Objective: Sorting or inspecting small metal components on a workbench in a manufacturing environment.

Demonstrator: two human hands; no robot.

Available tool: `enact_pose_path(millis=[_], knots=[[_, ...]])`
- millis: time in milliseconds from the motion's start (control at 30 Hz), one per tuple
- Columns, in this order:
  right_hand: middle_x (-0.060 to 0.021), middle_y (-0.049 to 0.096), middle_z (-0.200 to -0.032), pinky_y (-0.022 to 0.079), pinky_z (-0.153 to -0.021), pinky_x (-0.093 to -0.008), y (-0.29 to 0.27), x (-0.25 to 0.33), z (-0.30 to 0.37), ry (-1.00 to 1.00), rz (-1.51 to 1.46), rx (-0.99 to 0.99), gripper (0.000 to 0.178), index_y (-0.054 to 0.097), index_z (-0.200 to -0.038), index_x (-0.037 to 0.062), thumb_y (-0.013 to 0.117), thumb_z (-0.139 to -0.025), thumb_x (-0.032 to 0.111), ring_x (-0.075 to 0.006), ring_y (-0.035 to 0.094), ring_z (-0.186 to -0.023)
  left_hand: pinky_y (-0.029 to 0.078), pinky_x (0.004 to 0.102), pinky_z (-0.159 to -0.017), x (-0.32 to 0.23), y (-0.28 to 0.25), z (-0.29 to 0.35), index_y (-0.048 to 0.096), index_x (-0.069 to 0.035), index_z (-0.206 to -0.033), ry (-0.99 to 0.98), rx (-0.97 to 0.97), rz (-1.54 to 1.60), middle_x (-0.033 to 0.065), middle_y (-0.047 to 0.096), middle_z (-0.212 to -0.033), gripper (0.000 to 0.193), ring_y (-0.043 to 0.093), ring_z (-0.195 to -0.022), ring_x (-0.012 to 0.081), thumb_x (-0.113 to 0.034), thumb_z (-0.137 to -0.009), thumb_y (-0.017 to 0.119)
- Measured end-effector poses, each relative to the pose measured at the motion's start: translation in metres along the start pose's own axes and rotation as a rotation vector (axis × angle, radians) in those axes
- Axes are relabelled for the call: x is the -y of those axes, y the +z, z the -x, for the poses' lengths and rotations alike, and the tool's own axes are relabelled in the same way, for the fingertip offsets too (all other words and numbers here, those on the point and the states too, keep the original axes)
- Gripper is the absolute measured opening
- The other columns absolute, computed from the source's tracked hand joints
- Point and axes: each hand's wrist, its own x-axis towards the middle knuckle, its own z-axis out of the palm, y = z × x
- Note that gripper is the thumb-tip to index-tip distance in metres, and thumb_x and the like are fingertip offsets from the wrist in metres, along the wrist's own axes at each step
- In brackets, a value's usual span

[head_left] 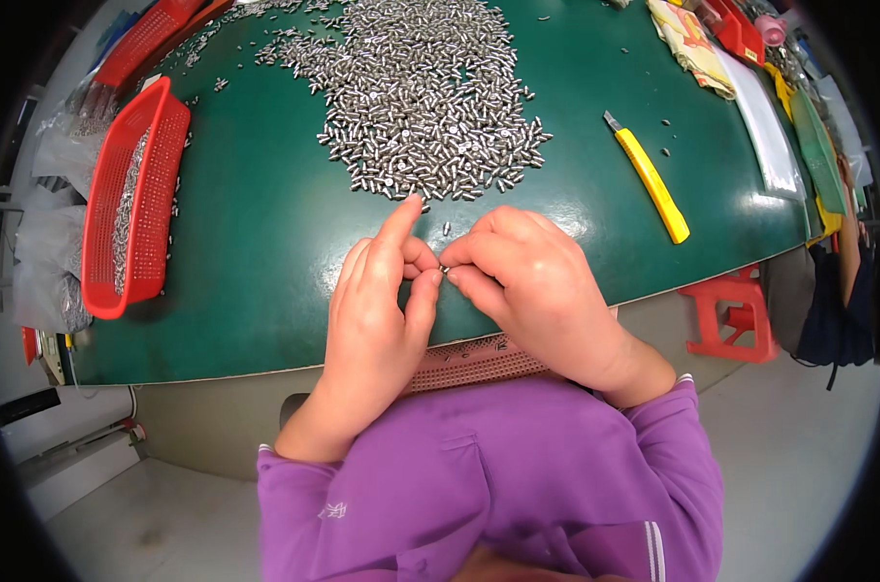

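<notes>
My left hand (372,291) and my right hand (532,272) meet over the near part of the green table. Thumb and finger of each pinch a small silvery metal part (445,271) between them, mostly covered by the fingertips. The left index finger points up and away from the pinch. Just beyond my fingertips one loose metal part (447,229) lies on its own. Farther off spreads a large pile of small, bullet-shaped metal parts (430,107).
A red perforated basket (156,233) with metal parts stands at left. A yellow utility knife (651,184) lies right, blade pointing away. Below the table's near edge is a reddish perforated basket (474,362); a red stool (731,315) stands right. Bags and cloth crowd the far right.
</notes>
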Motion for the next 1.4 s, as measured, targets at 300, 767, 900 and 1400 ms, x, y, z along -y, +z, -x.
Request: enact_pose_path(millis=[300,767,900,1400], knots=[[-0.0116,0.056,-0.084,0.049,-0.073,-0.0427,-0.006,0.010,-0.001,-0.007,0.126,0.074,0.018,0.060,-0.094,0.0036,0.071,-0.080,-0.001,-0.0326,0.058,-0.080,0.052,0.0361,-0.080,0.002,0.000,0.003,0.050,-0.001,-0.144,-0.012,-0.001,0.020,0.0062,0.064,-0.089,0.070,0.061,-0.085,0.0225,0.012,-0.079,0.069],[-0.0090,0.064,-0.082,0.051,-0.073,-0.0419,-0.006,0.007,-0.010,0.052,-0.058,0.130,0.020,0.064,-0.096,0.0038,0.075,-0.079,0.003,-0.0298,0.064,-0.078,0.044,0.0243,-0.076,0.006,-0.003,0.004,0.053,-0.004,-0.144,-0.085,0.022,0.106,-0.0025,0.061,-0.086,0.064,0.055,-0.082,0.0081,0.011,-0.083,0.067],[-0.0093,0.063,-0.084,0.051,-0.073,-0.0424,-0.004,0.005,-0.009,0.024,-0.052,0.114,0.019,0.065,-0.094,0.0048,0.076,-0.079,0.004,-0.0302,0.064,-0.080,0.051,0.0346,-0.081,0.006,-0.005,0.004,0.048,0.000,-0.145,-0.080,0.032,0.128,0.0063,0.063,-0.092,0.067,0.060,-0.085,0.0198,0.011,-0.082,0.067],[-0.0158,0.065,-0.100,0.051,-0.081,-0.0476,-0.044,0.003,0.006,0.040,-0.130,0.344,0.024,0.065,-0.104,0.0012,0.072,-0.082,0.005,-0.0388,0.063,-0.097,0.048,0.0450,-0.094,0.006,0.005,-0.028,0.043,-0.001,-0.147,0.002,-0.020,-0.126,0.0158,0.062,-0.112,0.069,0.058,-0.106,0.0348,0.009,-0.082,0.065]])
